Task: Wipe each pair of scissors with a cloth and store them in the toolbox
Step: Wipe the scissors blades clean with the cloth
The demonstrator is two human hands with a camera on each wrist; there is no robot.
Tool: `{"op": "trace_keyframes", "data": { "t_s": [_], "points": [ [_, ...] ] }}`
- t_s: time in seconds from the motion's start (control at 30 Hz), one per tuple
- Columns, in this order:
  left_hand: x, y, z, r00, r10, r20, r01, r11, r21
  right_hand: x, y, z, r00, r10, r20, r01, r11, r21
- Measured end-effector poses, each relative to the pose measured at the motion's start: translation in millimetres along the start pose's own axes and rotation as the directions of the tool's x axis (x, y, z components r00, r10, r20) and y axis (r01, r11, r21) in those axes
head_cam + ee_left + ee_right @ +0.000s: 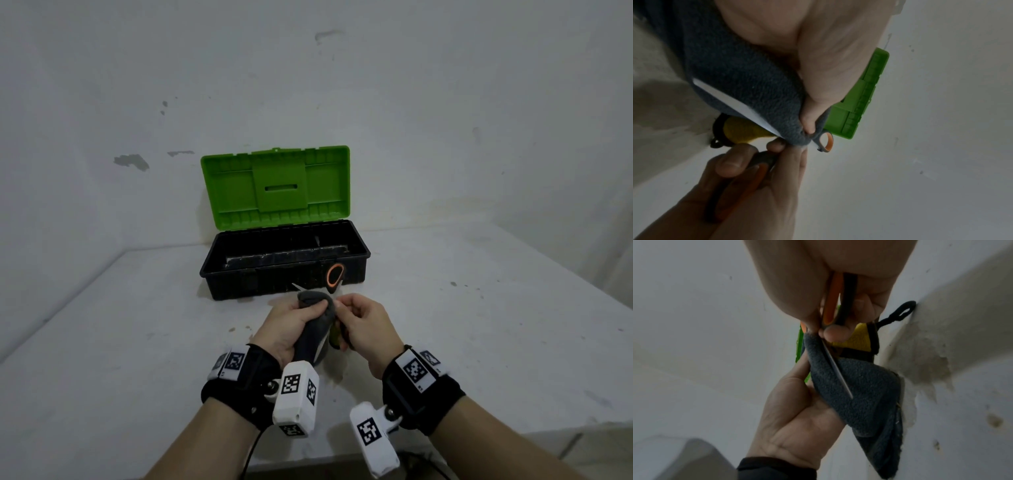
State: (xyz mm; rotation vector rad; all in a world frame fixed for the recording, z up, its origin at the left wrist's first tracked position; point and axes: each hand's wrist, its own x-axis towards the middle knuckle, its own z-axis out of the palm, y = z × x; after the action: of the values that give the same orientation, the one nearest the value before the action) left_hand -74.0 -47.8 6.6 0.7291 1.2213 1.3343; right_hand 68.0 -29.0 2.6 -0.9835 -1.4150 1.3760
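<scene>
Both hands meet above the white table, just in front of the toolbox. My left hand grips a grey cloth with a yellow patch and wraps it round a blade of the orange-and-black scissors. The scissors are spread apart, and one orange handle loop sticks out toward the toolbox. My right hand pinches the other handle. The toolbox is black with its green lid standing open against the wall.
The white table has stains and scuffs, and its front edge runs just under my wrists. A white wall with chipped spots stands right behind the toolbox. A black hanging loop dangles from the cloth.
</scene>
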Motion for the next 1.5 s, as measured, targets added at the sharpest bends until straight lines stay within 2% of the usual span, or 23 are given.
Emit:
{"op": "trace_keyframes", "data": {
  "t_s": [0.13,0.27,0.37,0.5,0.63,0.73,0.93,1.07,1.27,1.33,1.43,1.5],
  "points": [
    [10.2,7.4,-13.8,0.994,-0.006,-0.107,0.002,0.999,-0.034,-2.1,4.0,-6.5,1.000,0.020,-0.011,-0.020,1.000,-0.005],
    [11.4,5.9,-19.8,0.990,0.049,-0.135,-0.043,0.998,0.047,-3.4,4.0,-13.0,0.996,0.029,-0.088,-0.026,0.999,0.034],
    [10.9,4.5,-20.4,0.993,0.009,-0.115,-0.004,0.999,0.044,2.7,0.3,-19.8,0.987,0.024,-0.156,-0.017,0.999,0.051],
    [5.9,6.5,-13.7,0.996,-0.060,-0.064,0.057,0.997,-0.043,5.1,1.7,-18.0,0.990,0.029,-0.138,-0.026,0.999,0.025],
    [-1.0,3.4,-5.5,0.999,-0.007,0.038,0.007,1.000,0.000,1.2,5.2,-9.3,0.998,0.030,-0.055,-0.028,0.999,0.036],
    [-4.1,-1.3,0.7,0.998,0.027,0.050,-0.029,0.999,0.040,-0.8,3.9,-3.2,0.999,0.032,-0.005,-0.031,0.998,0.045],
    [-1.9,-1.0,6.5,1.000,-0.003,-0.017,0.002,1.000,-0.026,-2.2,-0.3,0.1,1.000,0.001,-0.008,-0.001,1.000,0.024],
    [4.8,3.6,-1.5,0.993,-0.009,-0.114,0.002,0.998,-0.062,-4.7,-1.4,-3.2,1.000,0.011,-0.009,-0.011,1.000,-0.006],
    [11.0,6.5,-15.7,0.992,-0.020,-0.129,0.007,0.995,-0.097,-7.9,0.1,-4.2,1.000,0.010,0.008,-0.010,0.999,-0.043],
    [14.5,11.3,-25.5,0.985,-0.035,-0.170,0.012,0.991,-0.134,-9.0,-0.2,-8.0,1.000,0.014,0.005,-0.014,0.999,-0.049],
    [21.3,24.4,-54.0,0.957,-0.026,-0.288,-0.035,0.978,-0.204,-11.3,0.7,-23.6,0.999,0.014,-0.046,-0.015,0.999,-0.029],
    [18.3,25.0,-61.5,0.959,0.012,-0.283,-0.066,0.980,-0.185,-11.0,-1.9,-33.5,0.996,0.006,-0.086,-0.006,1.000,-0.007]
  ]
}}
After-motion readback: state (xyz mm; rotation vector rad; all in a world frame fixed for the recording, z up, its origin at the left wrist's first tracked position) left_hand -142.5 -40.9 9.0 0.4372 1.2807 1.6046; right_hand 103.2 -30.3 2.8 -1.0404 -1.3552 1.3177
